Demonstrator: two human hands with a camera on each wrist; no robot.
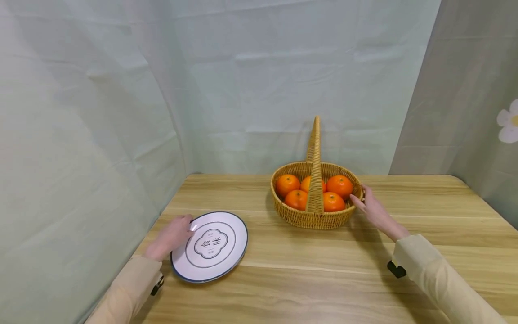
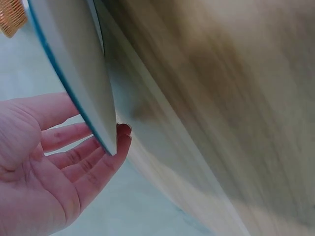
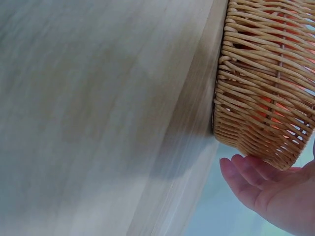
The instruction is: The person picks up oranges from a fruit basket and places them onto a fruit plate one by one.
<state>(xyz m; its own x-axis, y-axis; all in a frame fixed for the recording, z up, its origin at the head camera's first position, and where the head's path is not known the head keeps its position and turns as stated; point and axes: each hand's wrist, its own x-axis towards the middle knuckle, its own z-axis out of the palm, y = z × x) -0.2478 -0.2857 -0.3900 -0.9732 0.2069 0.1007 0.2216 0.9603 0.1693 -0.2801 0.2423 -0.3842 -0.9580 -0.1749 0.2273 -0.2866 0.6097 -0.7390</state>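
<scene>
My left hand (image 1: pixel 175 235) holds the left rim of a white plate (image 1: pixel 238 240) with a blue edge and dark printed characters. In the left wrist view the thumb lies on one face of the plate (image 2: pixel 74 64), with fingers (image 2: pixel 101 169) curled under its rim. On the right, my right hand (image 1: pixel 374 209) is at the right end of a wicker basket (image 1: pixel 295 219) with a tall handle. Its thumb reaches over the basket rim, while the fingers (image 3: pixel 243 179) lie against the outer wall. Several oranges (image 1: pixel 340 186) sit inside the basket, partly behind the handle.
Both things are over a wood-grain table (image 1: pixel 299 279), with the basket near the back edge. Pale cloth (image 1: pixel 283 90) hangs behind and to the left, and a greyer cloth (image 1: pixel 453 112) with a white flower hangs at right.
</scene>
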